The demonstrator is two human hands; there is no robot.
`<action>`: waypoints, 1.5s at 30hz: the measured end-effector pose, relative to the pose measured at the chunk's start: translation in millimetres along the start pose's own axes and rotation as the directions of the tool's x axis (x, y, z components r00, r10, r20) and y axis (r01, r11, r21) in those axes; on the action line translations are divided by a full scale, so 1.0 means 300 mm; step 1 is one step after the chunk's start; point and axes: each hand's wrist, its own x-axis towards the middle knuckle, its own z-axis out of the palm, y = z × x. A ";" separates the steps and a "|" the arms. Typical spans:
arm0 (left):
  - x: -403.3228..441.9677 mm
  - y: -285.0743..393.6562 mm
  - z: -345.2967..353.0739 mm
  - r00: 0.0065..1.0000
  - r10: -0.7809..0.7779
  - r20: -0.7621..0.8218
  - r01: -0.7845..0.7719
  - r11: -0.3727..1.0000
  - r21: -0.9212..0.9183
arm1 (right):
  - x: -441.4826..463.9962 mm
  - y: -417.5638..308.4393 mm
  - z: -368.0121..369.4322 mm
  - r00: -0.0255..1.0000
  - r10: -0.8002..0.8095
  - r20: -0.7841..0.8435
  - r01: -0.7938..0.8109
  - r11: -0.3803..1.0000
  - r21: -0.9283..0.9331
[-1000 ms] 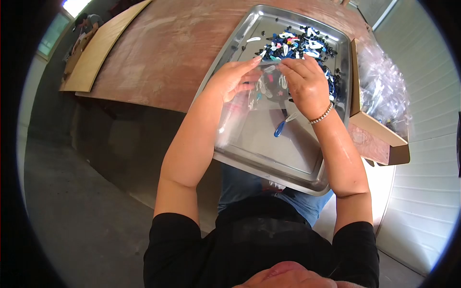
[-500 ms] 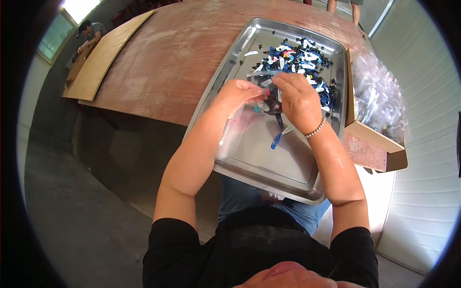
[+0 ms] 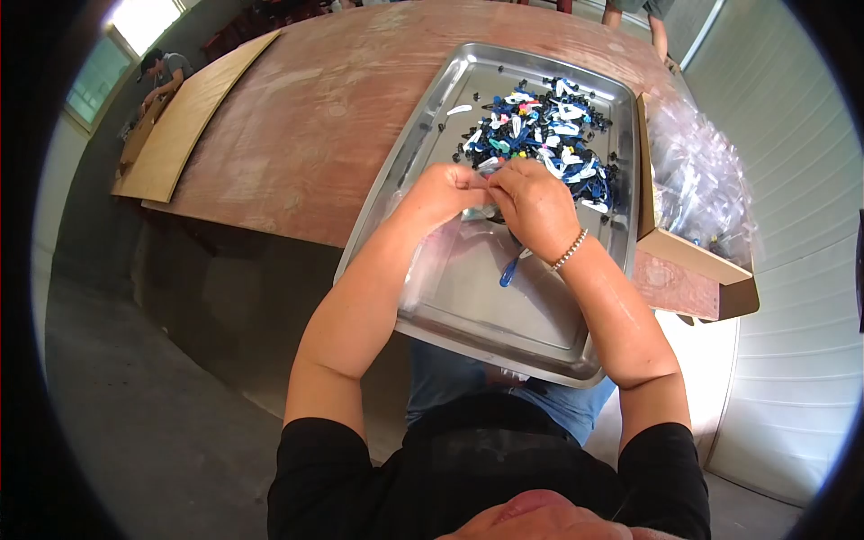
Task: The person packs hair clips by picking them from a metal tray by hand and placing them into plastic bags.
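Over the metal tray (image 3: 477,310), both hands meet at a small clear plastic bag (image 3: 480,213) with hair clips inside. My left hand (image 3: 441,193) pinches its edge on the left. My right hand (image 3: 535,202) has thumb and fingertips pinched at the same edge, touching the left fingertips, and covers most of the bag. Just below the right hand, a blue snap hair clip (image 3: 509,273) lies on the tray. Beyond the fingers spreads a pile of hair clips (image 3: 562,130), blue, white and black, with small black claw clips.
Flat clear plastic bags (image 3: 432,261) lie in the tray beside my left forearm. At right stands a cardboard box (image 3: 644,180) heaped with clear packets (image 3: 702,171). The wooden table (image 3: 333,108) extends left, where another person (image 3: 166,72) sits by a plywood board (image 3: 193,117).
My hands have come closer together, and their fingertips now meet at the bag's edge. The bag has tilted, so the clips in it are mostly hidden behind my right hand.
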 end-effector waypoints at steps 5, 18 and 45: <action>-0.004 0.000 0.011 0.991 0.084 0.101 -0.084 0.996 -0.008 | 0.008 -0.039 -0.024 0.993 0.114 -0.008 -0.114 0.993 0.014; 0.021 -0.065 0.011 0.995 0.007 0.096 -0.017 0.994 0.110 | -0.009 -0.046 -0.018 0.928 0.173 0.331 -0.194 0.981 0.030; -0.016 -0.015 -0.007 0.929 0.057 0.365 0.015 0.981 -0.193 | -0.015 -0.044 -0.039 0.978 -0.026 0.205 -0.027 0.967 0.253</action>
